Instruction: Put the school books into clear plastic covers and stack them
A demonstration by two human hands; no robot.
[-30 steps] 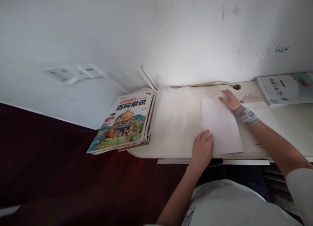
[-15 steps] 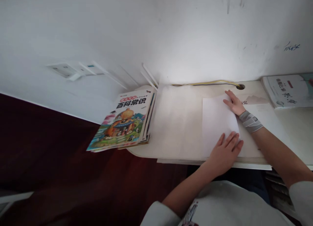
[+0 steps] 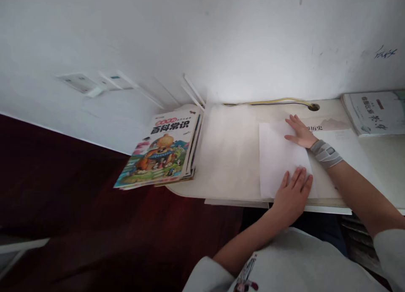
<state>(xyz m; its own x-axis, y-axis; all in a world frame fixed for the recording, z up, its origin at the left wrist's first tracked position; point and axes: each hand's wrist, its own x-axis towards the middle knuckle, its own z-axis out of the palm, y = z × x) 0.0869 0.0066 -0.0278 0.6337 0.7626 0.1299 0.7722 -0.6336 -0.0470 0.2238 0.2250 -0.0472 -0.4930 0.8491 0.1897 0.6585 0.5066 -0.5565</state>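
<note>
A white sheet of paper (image 3: 272, 159) lies over a pale book (image 3: 341, 157), whose grey mountain print and dark Chinese title show at the right. My left hand (image 3: 293, 193) rests palm down on the paper's lower right part, fingers spread and stretched forward. Higher up, my right hand (image 3: 299, 132) lies on the upper right of the sheet, its thumb and fingers apart. A grey wrap (image 3: 325, 154) circles my right wrist. Neither hand grips anything. Part of the sheet's right edge is hidden under the hands.
On the left of the white desk (image 3: 226, 157), a stack of colourful magazines (image 3: 166, 151) sticks out past the edge. Another book (image 3: 376, 113) lies at the right by the wall. A yellow cable (image 3: 272, 101) runs into a desk hole (image 3: 313, 107). Sockets (image 3: 80, 83) are on the wall.
The view has shifted slightly. My right hand has slid a little left over the paper, and more of the book's title shows beside it. My left hand stays flat on the sheet.
</note>
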